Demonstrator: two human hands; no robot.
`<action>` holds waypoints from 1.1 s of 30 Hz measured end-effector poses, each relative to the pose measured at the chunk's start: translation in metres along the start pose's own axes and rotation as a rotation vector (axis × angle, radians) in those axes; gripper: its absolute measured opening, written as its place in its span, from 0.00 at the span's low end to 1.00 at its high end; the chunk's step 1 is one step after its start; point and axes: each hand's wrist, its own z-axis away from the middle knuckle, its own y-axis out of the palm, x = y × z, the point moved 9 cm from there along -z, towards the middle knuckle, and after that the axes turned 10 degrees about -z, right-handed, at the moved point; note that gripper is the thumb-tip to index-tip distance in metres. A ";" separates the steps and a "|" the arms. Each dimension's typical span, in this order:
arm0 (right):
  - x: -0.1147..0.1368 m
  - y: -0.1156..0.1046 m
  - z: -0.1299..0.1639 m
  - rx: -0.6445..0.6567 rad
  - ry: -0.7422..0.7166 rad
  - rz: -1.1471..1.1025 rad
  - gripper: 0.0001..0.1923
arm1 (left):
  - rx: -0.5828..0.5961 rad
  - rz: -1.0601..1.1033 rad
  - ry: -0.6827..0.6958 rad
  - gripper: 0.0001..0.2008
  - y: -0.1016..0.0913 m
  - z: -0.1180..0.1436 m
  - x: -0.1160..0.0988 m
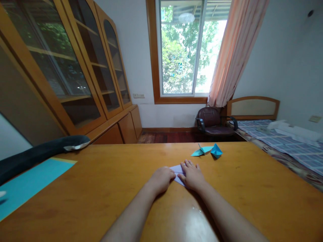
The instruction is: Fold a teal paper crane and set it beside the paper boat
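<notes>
A folded sheet of lilac paper lies flat on the wooden table, between my two hands. My left hand is curled at the paper's left edge, thumb and fingers closed on it. Across the right part of the paper rests my right hand, its fingers spread and pressing down. Part of the paper is covered by both hands. Just beyond them sit two blue folded paper pieces: an origami crane with a pointed neck, and a smaller angular origami piece beside it.
At the left lies a turquoise sheet with a yellow border, near a dark curved object. Beyond the table stand a glass-fronted cabinet, a brown armchair and a bed.
</notes>
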 end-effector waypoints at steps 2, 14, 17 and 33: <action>0.004 -0.003 0.001 -0.011 -0.025 -0.005 0.32 | -0.016 -0.048 0.005 0.18 -0.001 0.000 0.000; 0.048 -0.015 0.016 -0.007 -0.385 -0.058 0.13 | 0.027 -0.080 -0.043 0.12 -0.007 0.003 0.004; 0.048 -0.015 0.017 0.003 -0.406 -0.075 0.17 | 0.006 -0.068 -0.038 0.11 -0.008 0.003 0.004; 0.048 -0.024 0.020 -0.014 -0.340 -0.020 0.13 | -0.091 -0.009 -0.074 0.12 -0.002 0.001 0.019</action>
